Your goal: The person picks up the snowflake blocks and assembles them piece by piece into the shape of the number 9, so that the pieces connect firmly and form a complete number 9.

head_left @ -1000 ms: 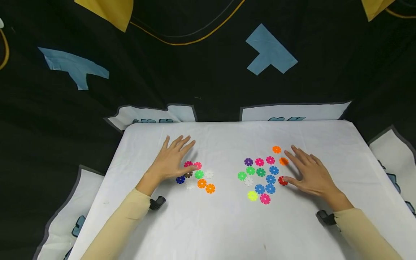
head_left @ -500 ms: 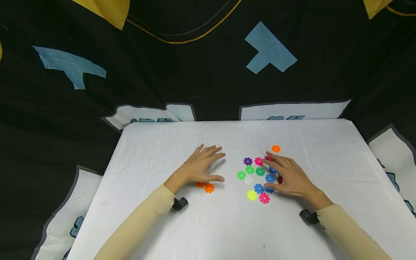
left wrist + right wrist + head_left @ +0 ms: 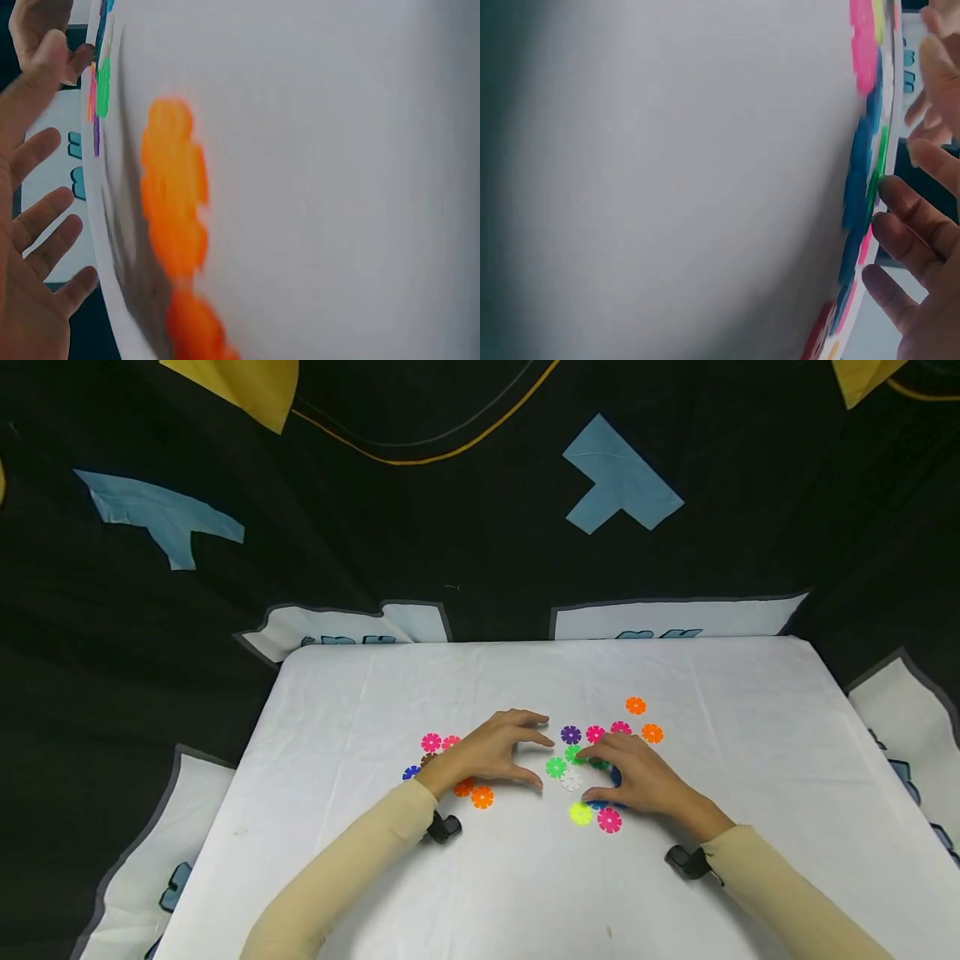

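Small flat notched discs in many colours lie in two groups on a white-covered table. Over the left group my left hand hovers, fingers spread and pointing right, holding nothing. Two orange discs show below its wrist; pink discs and a blue disc show to its left. My right hand is over the right group, fingers loosely bent and thumb apart. Near its fingertips lie a green disc, a white disc and a yellow disc. It covers several blue discs, seen in the right wrist view.
Two orange discs lie beyond the right hand. The white tabletop reaches toward the camera. A black cloth hangs behind it, with blue patches. Black wrist cameras sit under both wrists.
Both hands have moved inward toward each other. The left hand has passed over the left group, and the right hand has moved left over the right group. The discs stay where they were.
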Demonstrator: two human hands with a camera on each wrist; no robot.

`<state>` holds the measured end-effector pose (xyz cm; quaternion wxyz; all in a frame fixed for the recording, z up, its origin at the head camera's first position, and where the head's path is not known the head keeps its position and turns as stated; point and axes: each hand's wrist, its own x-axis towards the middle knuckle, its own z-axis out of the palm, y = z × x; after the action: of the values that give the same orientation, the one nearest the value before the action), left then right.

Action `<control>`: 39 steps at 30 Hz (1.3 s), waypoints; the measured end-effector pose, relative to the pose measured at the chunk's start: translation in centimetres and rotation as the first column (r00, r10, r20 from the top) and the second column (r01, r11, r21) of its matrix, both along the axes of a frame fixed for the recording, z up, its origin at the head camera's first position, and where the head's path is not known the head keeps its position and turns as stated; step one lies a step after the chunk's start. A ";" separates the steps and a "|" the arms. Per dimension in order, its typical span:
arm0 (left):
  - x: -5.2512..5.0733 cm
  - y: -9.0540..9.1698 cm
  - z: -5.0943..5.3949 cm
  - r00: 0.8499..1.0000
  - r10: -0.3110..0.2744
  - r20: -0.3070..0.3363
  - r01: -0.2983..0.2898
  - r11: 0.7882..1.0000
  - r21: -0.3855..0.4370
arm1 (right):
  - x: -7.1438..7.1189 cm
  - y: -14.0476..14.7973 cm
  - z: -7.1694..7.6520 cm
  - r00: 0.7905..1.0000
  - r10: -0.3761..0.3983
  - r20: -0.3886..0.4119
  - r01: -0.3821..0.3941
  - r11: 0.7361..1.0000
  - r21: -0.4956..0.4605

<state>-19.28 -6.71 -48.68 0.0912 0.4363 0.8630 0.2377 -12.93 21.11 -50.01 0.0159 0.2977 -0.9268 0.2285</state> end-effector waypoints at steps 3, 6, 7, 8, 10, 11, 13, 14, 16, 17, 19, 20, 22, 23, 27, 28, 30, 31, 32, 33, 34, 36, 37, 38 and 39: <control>-0.1 0.7 -0.6 0.999 -0.006 0.036 0.005 1.000 0.028 | 0.0 -0.6 -0.2 1.000 0.028 -0.009 -0.029 0.999 -0.020; 0.0 1.2 -1.0 0.997 0.000 0.072 -0.002 0.999 0.035 | 0.0 -1.1 -0.2 0.999 0.049 -0.020 -0.049 0.999 -0.013; 0.1 1.4 -1.1 0.997 0.001 0.079 -0.004 0.999 0.032 | -0.1 -1.3 -0.2 0.998 0.053 -0.020 -0.054 0.999 -0.002; 0.1 1.5 -1.2 0.996 0.001 0.084 -0.004 1.000 0.026 | -0.1 -1.4 -0.2 0.998 0.056 -0.017 -0.056 0.998 0.009; 0.1 1.7 -1.3 0.996 0.000 0.087 -0.001 1.000 0.011 | -0.1 -1.6 -0.3 0.998 0.055 -0.022 -0.054 0.998 0.045; 0.2 1.8 -1.3 0.996 0.000 0.086 0.000 1.000 0.000 | -0.1 -1.7 -0.3 0.998 0.057 -0.025 -0.055 0.996 0.064; 0.2 1.9 -1.4 0.997 0.003 0.080 -0.001 1.000 -0.020 | -0.2 -2.0 -0.3 0.998 0.061 -0.028 -0.059 0.994 0.090; 0.2 1.9 -1.5 0.997 0.006 0.080 -0.004 1.000 -0.028 | -0.2 -2.1 -0.3 0.997 0.065 -0.030 -0.061 0.993 0.100; 0.2 1.9 -1.5 0.997 0.010 0.080 -0.007 0.999 -0.034 | -0.2 -2.3 -0.3 0.997 0.070 -0.030 -0.067 0.992 0.111; 0.2 1.9 -1.5 0.997 0.010 0.081 -0.007 0.999 -0.034 | -0.2 -2.4 -0.3 0.997 0.070 -0.027 -0.067 0.992 0.110; 0.3 2.0 -1.5 0.997 0.006 0.076 -0.004 0.999 -0.034 | -0.1 -2.4 -0.2 0.998 0.055 -0.017 -0.053 0.993 0.108; 0.3 2.0 -1.5 0.997 0.003 0.073 -0.001 1.000 -0.031 | -0.1 -2.4 -0.2 0.999 0.040 -0.014 -0.039 0.994 0.106; 0.4 2.1 -1.4 0.998 0.003 0.063 -0.001 1.000 -0.028 | 0.0 -2.2 -0.2 1.000 0.000 -0.007 0.000 0.996 0.094; 0.4 2.1 -1.4 0.998 0.005 0.061 -0.003 1.000 -0.024 | 0.1 -2.1 -0.2 1.000 -0.024 -0.003 0.024 0.996 0.087; 1.0 1.9 -0.7 0.995 0.026 0.092 -0.028 0.999 0.027 | 0.2 -1.9 -0.1 0.996 -0.082 0.020 0.081 0.996 0.025; 1.2 1.8 -0.5 0.993 0.027 0.116 -0.033 0.998 0.052 | 0.2 -1.9 -0.1 0.996 -0.086 0.025 0.086 0.996 0.002; 1.5 1.7 -0.2 0.984 0.023 0.175 -0.041 0.994 0.103 | 0.4 -1.8 0.1 0.996 -0.082 0.034 0.084 0.995 -0.055; 1.6 1.6 0.0 0.979 0.015 0.201 -0.042 0.991 0.127 | 0.5 -1.8 0.1 0.996 -0.077 0.036 0.080 0.993 -0.087; 1.7 1.6 0.1 0.976 0.008 0.218 -0.040 0.989 0.146 | 0.7 -1.8 0.2 0.997 -0.073 0.034 0.077 0.990 -0.117; 1.9 1.5 0.2 0.971 0.000 0.239 -0.041 0.986 0.164 | 0.9 -1.8 0.3 0.997 -0.070 0.033 0.074 0.987 -0.143; 2.0 1.4 0.3 0.966 -0.006 0.257 -0.042 0.983 0.179 | 1.1 -1.8 0.4 0.997 -0.063 0.036 0.068 0.983 -0.171; 2.2 1.3 0.4 0.962 -0.014 0.271 -0.043 0.978 0.202 | 1.4 -1.8 0.5 0.998 -0.043 0.046 0.052 0.974 -0.219; 2.3 1.2 0.4 0.961 -0.017 0.275 -0.043 0.976 0.213 | 1.6 -1.8 0.6 0.998 -0.033 0.053 0.045 0.970 -0.239; 2.4 1.1 0.4 0.961 -0.019 0.277 -0.045 0.973 0.224 | 1.7 -1.8 0.6 0.998 -0.020 0.057 0.034 0.966 -0.256; 2.5 1.0 0.4 0.959 -0.023 0.284 -0.047 0.970 0.237 | 1.8 -1.9 0.6 0.998 -0.005 0.064 0.023 0.961 -0.275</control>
<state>-16.75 -5.70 -48.29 0.1591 0.4000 0.8083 0.4015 -11.18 19.20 -49.37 0.0296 0.2787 -0.8881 0.3643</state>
